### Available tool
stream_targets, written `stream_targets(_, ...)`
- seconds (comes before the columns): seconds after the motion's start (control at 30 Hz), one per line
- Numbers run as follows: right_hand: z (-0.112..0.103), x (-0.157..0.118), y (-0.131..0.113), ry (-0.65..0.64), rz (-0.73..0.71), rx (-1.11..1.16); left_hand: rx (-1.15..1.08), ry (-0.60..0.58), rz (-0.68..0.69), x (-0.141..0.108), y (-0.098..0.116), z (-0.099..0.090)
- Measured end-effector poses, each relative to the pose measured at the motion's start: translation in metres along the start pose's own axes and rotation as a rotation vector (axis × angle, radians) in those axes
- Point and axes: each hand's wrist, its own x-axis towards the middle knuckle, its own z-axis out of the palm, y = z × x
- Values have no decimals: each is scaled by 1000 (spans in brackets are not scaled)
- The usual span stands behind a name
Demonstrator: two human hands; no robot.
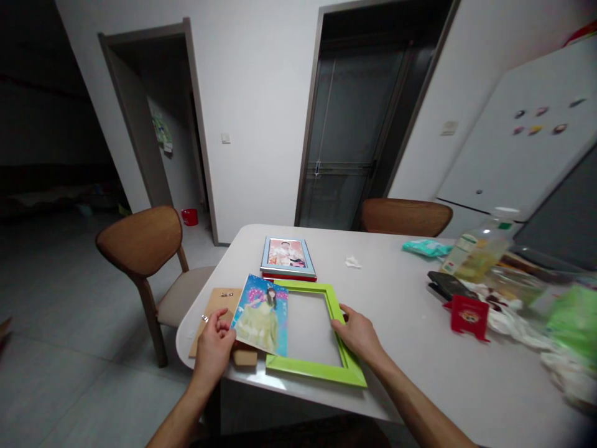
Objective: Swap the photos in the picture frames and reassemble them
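Note:
My left hand [215, 341] pinches the left edge of a printed photo [262, 317] of a person in a pale yellow dress on a blue background. The photo is tilted and overlaps the left side of a lime-green picture frame [321, 371]. Through the frame's opening the white tabletop shows. On the frame's right side, my right hand [359, 333] grips the border with its thumb on top. Beneath my left hand and the photo lies a brown backing board [219, 300] with a small metal hanger, partly hidden. A brown block-like piece [245, 356] sticks out below the photo.
Behind the green frame, a silver-blue framed photo [288, 256] lies on something red. Crumpled tissue [353, 262] sits mid-table. To the right are a plastic bottle [482, 246], a black item [450, 286], a red stand [469, 317] and a teal packet [426, 248]. Chairs [140, 239] flank the white table [396, 386].

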Motion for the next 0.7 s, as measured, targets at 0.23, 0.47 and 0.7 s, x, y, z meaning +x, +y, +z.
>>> stream_targets(0.23, -1, -2, 0, -45, -79, -186, 450, -65, 99, -4, -9, -2)
stream_targets(0.47, 2, -2, 3, -38, -110, -252, 688, -167, 153, -7, 2, 0)
stream_targets(0.7, 9, -10, -23, 110, -318, -13, 785, -174, 229, -7, 7, -2)
